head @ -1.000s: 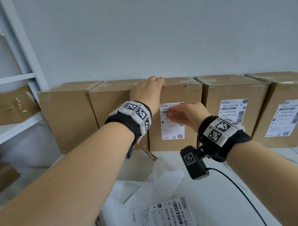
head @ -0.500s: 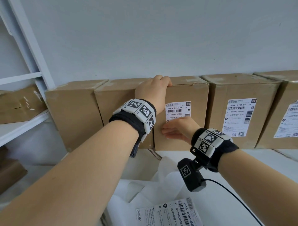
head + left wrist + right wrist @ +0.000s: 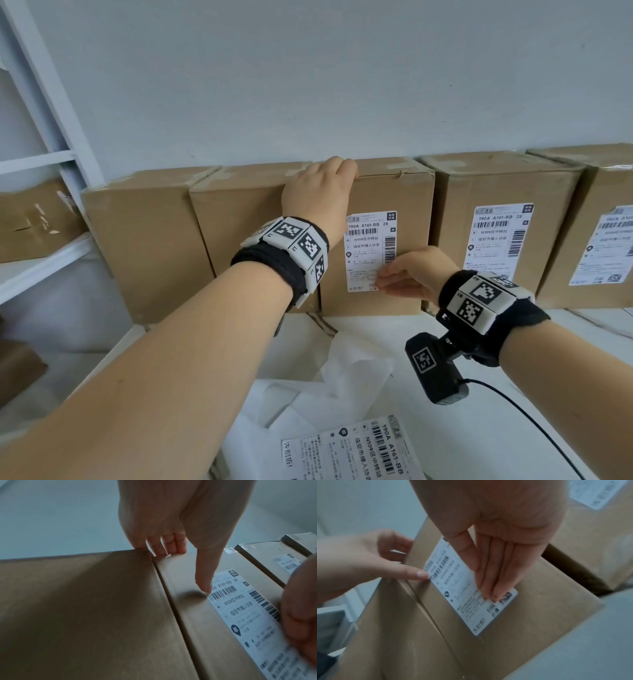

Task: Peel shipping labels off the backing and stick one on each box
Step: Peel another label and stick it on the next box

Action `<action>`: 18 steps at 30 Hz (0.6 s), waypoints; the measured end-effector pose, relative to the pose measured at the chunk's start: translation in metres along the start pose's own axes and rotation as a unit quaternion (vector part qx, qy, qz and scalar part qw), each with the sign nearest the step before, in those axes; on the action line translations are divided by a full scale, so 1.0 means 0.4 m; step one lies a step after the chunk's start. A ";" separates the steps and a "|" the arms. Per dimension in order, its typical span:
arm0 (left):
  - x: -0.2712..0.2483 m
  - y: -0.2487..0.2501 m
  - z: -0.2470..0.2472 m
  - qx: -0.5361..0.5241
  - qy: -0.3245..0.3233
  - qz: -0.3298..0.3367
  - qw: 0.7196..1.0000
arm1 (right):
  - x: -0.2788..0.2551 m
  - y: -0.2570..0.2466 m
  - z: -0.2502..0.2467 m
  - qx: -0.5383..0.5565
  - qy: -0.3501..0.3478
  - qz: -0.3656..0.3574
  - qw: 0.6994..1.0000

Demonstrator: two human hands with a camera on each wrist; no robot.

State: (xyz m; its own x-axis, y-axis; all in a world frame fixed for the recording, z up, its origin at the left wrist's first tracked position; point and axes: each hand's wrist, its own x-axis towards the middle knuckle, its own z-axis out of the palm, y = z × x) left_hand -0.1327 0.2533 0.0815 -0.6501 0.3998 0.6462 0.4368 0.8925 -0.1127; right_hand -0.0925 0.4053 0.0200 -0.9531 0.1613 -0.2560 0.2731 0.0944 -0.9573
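Observation:
A row of brown cardboard boxes stands against the wall. The middle box carries a white shipping label on its front. My left hand hooks its fingers over that box's top edge, and its thumb touches the label's left edge. My right hand lies flat on the lower part of the label, with its straight fingers pressing the paper onto the cardboard.
Two bare-fronted boxes stand to the left, and two labelled boxes to the right. Crumpled white backing paper and a label sheet lie on the white table. A shelf stands at the left.
My right hand has slid down the label from its top to its lower part. The left hand has stayed on the box's top edge.

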 end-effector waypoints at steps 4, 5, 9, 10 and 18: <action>0.002 0.002 0.003 0.011 0.000 -0.007 1.000 | -0.014 -0.060 0.002 0.097 0.010 -0.118 0.988; 0.003 0.002 0.005 0.010 -0.003 -0.008 1.000 | -0.018 -0.079 0.002 0.122 0.008 -0.143 0.982; 0.005 0.001 0.007 0.004 -0.008 -0.010 1.000 | -0.028 -0.105 0.000 0.159 -0.004 -0.176 0.972; 0.005 0.001 0.007 0.004 -0.008 -0.011 1.000 | -0.028 -0.097 0.000 0.151 -0.004 -0.173 0.973; -0.006 0.008 -0.006 0.040 -0.034 0.000 0.999 | -0.029 -0.009 -0.006 0.017 0.007 -0.046 0.999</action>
State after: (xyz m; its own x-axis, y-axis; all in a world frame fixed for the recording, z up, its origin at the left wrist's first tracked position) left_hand -0.1281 0.2548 0.0815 -0.6916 0.4108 0.5941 0.3883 0.9050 -0.1738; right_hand -0.0821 0.4056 0.0267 -0.9720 0.1677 -0.1647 0.1794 0.0767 -0.9808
